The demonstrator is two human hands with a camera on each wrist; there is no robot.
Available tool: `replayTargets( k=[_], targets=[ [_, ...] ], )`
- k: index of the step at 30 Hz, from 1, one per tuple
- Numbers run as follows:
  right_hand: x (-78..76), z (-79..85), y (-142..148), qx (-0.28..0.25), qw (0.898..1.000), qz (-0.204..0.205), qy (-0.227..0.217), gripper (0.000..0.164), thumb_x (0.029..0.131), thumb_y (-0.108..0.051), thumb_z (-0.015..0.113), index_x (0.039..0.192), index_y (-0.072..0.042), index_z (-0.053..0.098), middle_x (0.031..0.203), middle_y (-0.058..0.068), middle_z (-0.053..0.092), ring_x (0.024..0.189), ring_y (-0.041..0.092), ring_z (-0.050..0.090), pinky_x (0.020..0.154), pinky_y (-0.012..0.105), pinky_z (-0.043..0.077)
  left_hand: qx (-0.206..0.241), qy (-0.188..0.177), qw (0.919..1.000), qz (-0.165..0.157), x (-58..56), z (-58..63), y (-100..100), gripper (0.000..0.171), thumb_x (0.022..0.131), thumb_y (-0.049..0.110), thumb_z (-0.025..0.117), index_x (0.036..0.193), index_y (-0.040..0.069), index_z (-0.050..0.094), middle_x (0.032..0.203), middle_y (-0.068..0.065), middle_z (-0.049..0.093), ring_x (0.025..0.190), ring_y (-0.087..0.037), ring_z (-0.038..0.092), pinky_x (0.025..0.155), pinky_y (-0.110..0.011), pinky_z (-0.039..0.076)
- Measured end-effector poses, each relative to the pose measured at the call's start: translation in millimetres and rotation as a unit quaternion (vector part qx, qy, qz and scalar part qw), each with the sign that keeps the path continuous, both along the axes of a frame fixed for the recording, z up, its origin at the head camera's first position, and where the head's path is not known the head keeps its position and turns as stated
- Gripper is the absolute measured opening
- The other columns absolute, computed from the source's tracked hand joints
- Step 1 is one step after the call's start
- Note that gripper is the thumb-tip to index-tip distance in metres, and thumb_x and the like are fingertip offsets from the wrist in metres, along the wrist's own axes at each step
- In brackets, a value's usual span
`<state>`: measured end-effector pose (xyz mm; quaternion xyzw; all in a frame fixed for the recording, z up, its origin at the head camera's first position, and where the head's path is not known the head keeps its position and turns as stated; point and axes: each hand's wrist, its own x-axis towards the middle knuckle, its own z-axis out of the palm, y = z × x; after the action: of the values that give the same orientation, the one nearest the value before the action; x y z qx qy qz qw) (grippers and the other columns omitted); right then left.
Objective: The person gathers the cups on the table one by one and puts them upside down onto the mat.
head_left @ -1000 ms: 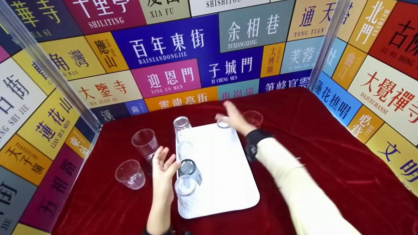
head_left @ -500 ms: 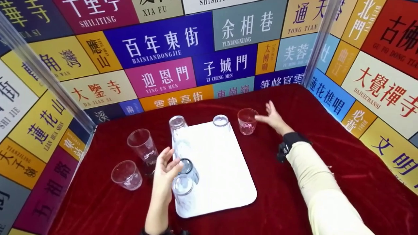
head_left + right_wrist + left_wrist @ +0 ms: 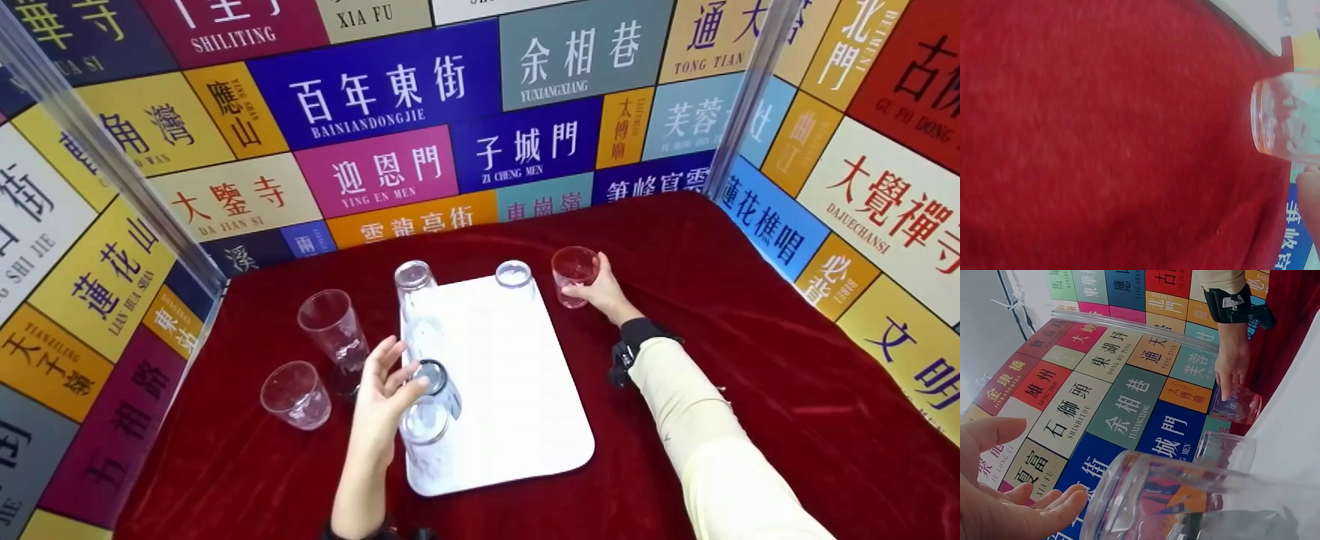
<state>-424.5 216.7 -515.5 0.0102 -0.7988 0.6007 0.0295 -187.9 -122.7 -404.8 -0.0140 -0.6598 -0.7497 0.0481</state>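
My right hand (image 3: 609,289) grips a clear, reddish-looking drinking glass (image 3: 574,262) from its right side, just past the tray's far right corner. The thumb crosses its front. In the right wrist view this glass (image 3: 1286,118) has its thick base toward the camera. My left hand (image 3: 377,401) is raised at the left edge of the white tray (image 3: 517,375), fingers loosely bent and holding nothing. Close by stand an upside-down dark-tinted glass (image 3: 433,375) and an upside-down clear glass (image 3: 427,429). The left wrist view shows the left palm (image 3: 994,517) beside a large clear glass (image 3: 1145,495).
More upturned glasses stand along the tray's left side, including one at the far left corner (image 3: 414,279); another glass (image 3: 514,277) is at the far right corner. A tall upright glass (image 3: 330,319) and a short one (image 3: 296,394) stand left on the red cloth (image 3: 675,450).
My right hand has moved from above the tray's far right corner, out to the right, then back to take hold of the reddish glass. The left hand has stayed nearly still.
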Motion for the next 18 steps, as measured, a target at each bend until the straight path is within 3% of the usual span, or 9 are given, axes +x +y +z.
replayTargets(
  k=[8, 14, 18],
  targets=[
    [-1.4, -1.6, -3.0, -0.001, 1.0, -0.021, 0.01, 0.099, 0.072, -0.007, 0.075, 0.142, 0.007, 0.006, 0.144, 0.028, 0.024, 0.134, 0.034, 0.024, 0.112, 0.039, 0.019, 0.004, 0.013, 0.9998, 0.012, -1.2, 7.4, -8.4, 0.07, 0.078, -0.005, 0.057, 0.139, -0.003, 0.023, 0.141, -0.021, 0.031, 0.114, -0.023, 0.048, 0.089, -0.027, 0.046],
    [-1.7, -3.3, -4.5, 0.003, 0.999, -0.039, 0.037, 0.087, 0.07, -0.007, 0.076, 0.136, 0.007, 0.02, 0.133, 0.028, 0.035, 0.126, 0.036, 0.033, 0.108, 0.041, 0.026, 0.007, 0.019, 0.9997, 0.014, -1.5, 8.9, -6.9, 0.069, 0.079, -0.005, 0.056, 0.139, -0.004, 0.023, 0.14, -0.023, 0.031, 0.112, -0.023, 0.049, 0.087, -0.026, 0.046],
    [-1.3, -7.2, -6.6, 0.004, 0.998, -0.044, 0.04, 0.088, 0.071, -0.008, 0.076, 0.137, 0.007, 0.019, 0.134, 0.027, 0.036, 0.126, 0.035, 0.034, 0.108, 0.04, 0.027, 0.009, 0.018, 0.9997, 0.016, -1.7, 8.8, -6.2, 0.069, 0.079, -0.004, 0.056, 0.139, -0.004, 0.023, 0.14, -0.023, 0.032, 0.112, -0.024, 0.049, 0.086, -0.024, 0.046]
  ],
)
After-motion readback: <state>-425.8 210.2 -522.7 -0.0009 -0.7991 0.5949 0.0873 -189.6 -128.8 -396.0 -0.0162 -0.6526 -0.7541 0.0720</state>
